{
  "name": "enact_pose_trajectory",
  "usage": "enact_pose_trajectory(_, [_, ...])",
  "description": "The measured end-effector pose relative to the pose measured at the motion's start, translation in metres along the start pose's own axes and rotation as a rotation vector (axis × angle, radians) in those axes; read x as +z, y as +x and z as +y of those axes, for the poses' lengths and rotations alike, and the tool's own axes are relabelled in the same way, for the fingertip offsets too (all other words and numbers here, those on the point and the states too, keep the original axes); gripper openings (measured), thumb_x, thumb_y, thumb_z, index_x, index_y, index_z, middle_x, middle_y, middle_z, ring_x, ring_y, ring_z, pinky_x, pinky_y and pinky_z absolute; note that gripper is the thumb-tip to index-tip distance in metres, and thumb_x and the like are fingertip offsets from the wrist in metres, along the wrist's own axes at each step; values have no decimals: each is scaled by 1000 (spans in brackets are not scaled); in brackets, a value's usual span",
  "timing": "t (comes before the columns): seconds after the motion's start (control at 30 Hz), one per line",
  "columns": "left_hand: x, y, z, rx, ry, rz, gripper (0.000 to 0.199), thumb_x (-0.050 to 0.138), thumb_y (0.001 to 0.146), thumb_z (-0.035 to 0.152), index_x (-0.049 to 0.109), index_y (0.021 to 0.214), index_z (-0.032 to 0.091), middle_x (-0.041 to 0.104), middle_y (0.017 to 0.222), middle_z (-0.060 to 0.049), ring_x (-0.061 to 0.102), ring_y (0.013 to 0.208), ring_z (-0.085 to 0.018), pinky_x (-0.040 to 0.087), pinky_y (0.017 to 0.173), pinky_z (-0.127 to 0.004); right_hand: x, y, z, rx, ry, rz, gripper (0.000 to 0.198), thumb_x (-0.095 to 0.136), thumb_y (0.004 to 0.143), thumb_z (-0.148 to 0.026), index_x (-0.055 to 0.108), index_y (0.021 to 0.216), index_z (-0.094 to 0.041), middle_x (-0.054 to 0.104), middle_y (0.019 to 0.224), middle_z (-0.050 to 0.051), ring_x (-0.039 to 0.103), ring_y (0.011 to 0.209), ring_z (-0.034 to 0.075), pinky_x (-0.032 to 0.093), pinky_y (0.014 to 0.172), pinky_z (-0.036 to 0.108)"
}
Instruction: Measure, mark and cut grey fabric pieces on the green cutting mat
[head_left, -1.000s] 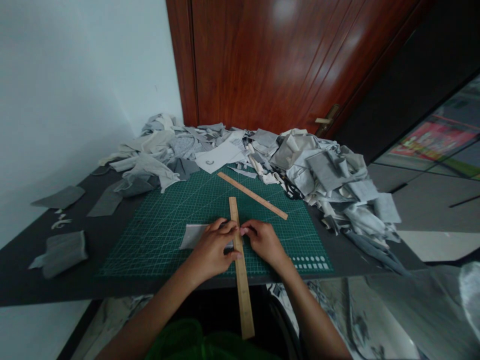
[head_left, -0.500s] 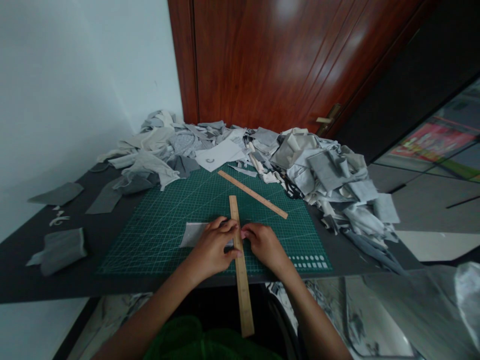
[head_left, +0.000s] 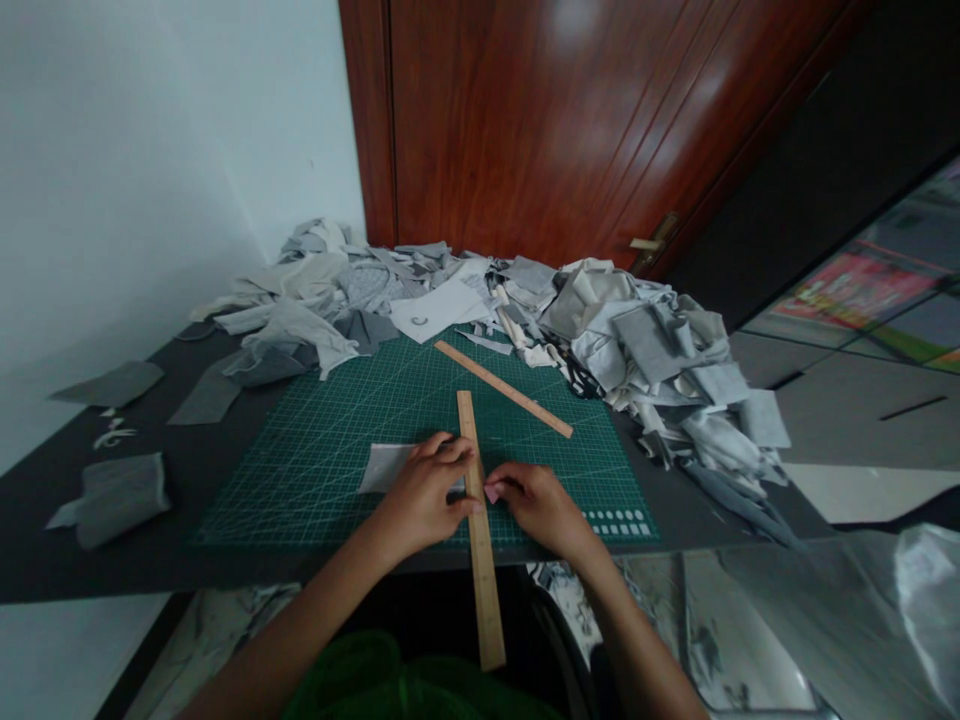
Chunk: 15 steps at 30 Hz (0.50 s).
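Note:
On the green cutting mat (head_left: 330,420), a wooden ruler (head_left: 487,580) lies nearly upright in the view, its near end jutting past the table edge. My left hand (head_left: 427,490) holds the ruler down, thumb and fingertips pressed on it. Partly under that hand is a pale grey piece of fabric (head_left: 384,468), and the ruler crosses its right end. Just right of the ruler, my right hand (head_left: 536,505) is closed in a pinch on a small flat pink piece (head_left: 491,492), which looks like tailor's chalk. Its tip is close to the ruler's right edge.
A second wooden ruler (head_left: 502,388) lies slanted farther up the mat. Heaped fabric scraps (head_left: 660,340) line the back and right, with black-handled scissors (head_left: 581,380) partly buried. A white sheet (head_left: 439,310) rests on the scraps. Folded grey fabric (head_left: 124,498) sits at left.
My right hand has moved slightly down and right, and more of the pink piece shows. My left hand and the ruler stay nearly in place. The view has shifted slightly.

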<state>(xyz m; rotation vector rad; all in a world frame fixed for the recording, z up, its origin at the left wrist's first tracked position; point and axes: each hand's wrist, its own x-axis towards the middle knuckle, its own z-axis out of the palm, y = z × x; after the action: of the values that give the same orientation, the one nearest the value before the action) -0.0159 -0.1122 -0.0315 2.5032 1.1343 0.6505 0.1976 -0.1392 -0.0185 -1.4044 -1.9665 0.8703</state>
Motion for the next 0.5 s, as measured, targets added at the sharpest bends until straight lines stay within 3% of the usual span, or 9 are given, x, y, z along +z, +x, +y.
enact_pose_trajectory(0.2, [-2,1,1,0,-1,-14,47,85,80,23,70,124,29,64,139,-2,50,133,-33,45,110,-52,9,16,6,57,-5,188,22,58,93,-10,77,91,-21,79,84,3,71,74,19,49,72,26])
enact_pose_trajectory(0.5, [-1,1,1,5,6,-4,49,85,79,24,70,125,27,64,140,-4,50,132,-34,46,110,-52,13,27,3,93,-106,187,20,62,94,-13,78,90,-24,82,92,4,75,89,22,50,82,29])
